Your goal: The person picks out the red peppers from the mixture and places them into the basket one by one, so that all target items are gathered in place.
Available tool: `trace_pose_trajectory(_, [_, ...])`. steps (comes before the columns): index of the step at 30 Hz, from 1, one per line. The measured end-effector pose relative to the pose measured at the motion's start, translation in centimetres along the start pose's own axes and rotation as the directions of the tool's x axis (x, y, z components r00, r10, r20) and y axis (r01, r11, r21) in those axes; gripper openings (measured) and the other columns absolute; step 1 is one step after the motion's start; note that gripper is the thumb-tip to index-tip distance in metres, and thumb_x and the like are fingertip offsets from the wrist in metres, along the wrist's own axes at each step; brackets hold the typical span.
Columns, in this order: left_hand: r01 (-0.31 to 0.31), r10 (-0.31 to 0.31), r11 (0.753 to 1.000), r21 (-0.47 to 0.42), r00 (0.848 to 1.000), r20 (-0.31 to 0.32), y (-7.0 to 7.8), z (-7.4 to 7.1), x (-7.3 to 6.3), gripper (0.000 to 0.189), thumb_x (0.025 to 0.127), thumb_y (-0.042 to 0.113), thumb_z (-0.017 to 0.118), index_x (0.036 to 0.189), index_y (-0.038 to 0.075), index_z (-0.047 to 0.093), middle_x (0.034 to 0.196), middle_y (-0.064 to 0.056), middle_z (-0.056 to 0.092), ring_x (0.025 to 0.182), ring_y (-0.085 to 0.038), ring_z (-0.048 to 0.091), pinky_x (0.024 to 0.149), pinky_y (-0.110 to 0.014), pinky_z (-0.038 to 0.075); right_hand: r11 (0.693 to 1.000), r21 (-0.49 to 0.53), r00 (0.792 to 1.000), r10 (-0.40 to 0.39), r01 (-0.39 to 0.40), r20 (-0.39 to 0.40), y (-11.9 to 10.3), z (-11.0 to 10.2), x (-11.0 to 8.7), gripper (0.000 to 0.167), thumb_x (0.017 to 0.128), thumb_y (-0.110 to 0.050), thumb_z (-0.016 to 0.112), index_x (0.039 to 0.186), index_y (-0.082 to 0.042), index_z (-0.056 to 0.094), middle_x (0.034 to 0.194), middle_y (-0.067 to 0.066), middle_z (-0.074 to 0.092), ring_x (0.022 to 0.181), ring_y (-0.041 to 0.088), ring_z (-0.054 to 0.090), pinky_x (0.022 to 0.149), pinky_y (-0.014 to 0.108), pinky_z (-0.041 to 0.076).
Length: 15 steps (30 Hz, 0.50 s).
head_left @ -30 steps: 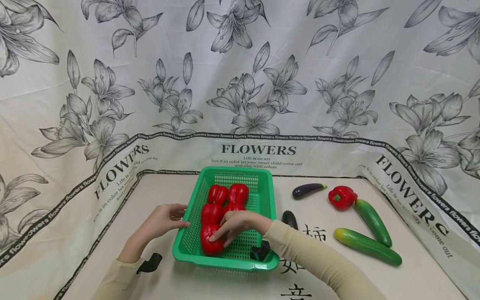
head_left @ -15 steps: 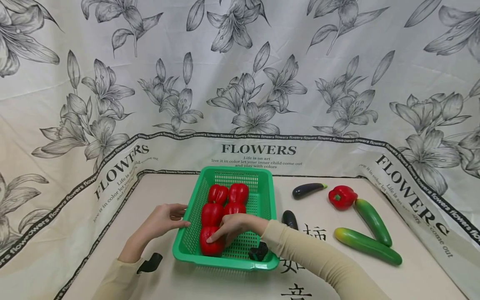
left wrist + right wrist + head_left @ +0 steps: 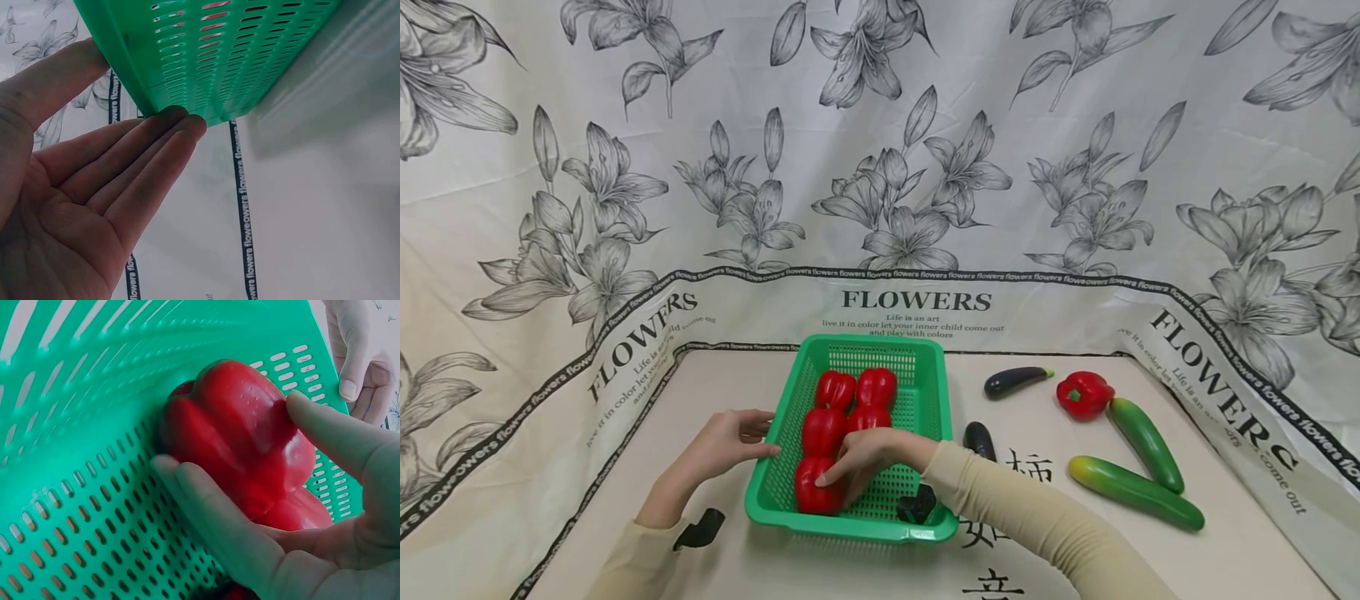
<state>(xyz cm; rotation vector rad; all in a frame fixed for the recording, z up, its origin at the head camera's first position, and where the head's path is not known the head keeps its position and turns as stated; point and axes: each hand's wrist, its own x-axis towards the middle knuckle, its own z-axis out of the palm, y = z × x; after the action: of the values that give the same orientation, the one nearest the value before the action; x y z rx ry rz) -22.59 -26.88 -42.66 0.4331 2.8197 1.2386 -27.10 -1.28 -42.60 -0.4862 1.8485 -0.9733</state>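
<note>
A green slotted plastic basket (image 3: pixel 850 525) holds several red bell peppers. My right hand (image 3: pixel 872 458) reaches into it and grips the nearest red bell pepper (image 3: pixel 812 487), thumb on one side and fingers on the other. This pepper sits in the near left corner, close to the basket walls in the right wrist view. Other peppers, such as one red bell pepper (image 3: pixel 823 432), lie in rows behind it. At the basket's left side is my left hand (image 3: pixel 730 442). Its straight fingers (image 3: pixel 156 175) touch the outer wall, and its thumb is at the rim.
Right of the basket lie a dark eggplant (image 3: pixel 1011 382) and a second dark eggplant (image 3: pixel 979 438), partly hidden by my right sleeve. Further right are a loose red bell pepper (image 3: pixel 1084 395) and two green cucumbers (image 3: pixel 1138 492). A flower-printed curtain (image 3: pixel 917 217) hangs behind the table.
The pepper in my right hand has shifted slightly left and toward the near corner of the basket, the hand moving along with it. My left hand stays at the basket's side.
</note>
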Motion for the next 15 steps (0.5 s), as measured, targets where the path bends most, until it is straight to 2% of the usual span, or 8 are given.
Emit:
trace_pose_trajectory(6, [0.021,-0.021,1.000,-0.004,1.000,-0.012,0.09,0.07,0.01,0.055,0.077,0.027,0.079,0.122,0.002,0.061,0.111,-0.012,0.069,0.098,-0.027,0.068,0.079,-0.038,0.059,0.999,-0.006,0.999,-0.033,0.033,0.010,0.08,-0.18,0.03,0.019,0.088,-0.016,0.068,0.100,-0.001,0.070,0.093,0.020,0.072,0.090,0.034,0.070,0.081,0.040,0.058])
trace_pose_trajectory(15, [0.018,-0.018,1.000,-0.002,1.000,-0.016,0.12,0.13,-0.05,0.056,0.077,0.028,0.079,0.123,0.002,0.061,0.110,-0.011,0.069,0.098,-0.026,0.067,0.079,-0.037,0.059,0.999,-0.022,0.999,-0.040,0.040,0.006,0.35,-0.46,-0.12,0.026,0.088,-0.017,0.068,0.108,0.000,0.068,0.095,0.016,0.072,0.092,0.035,0.069,0.084,0.044,0.057])
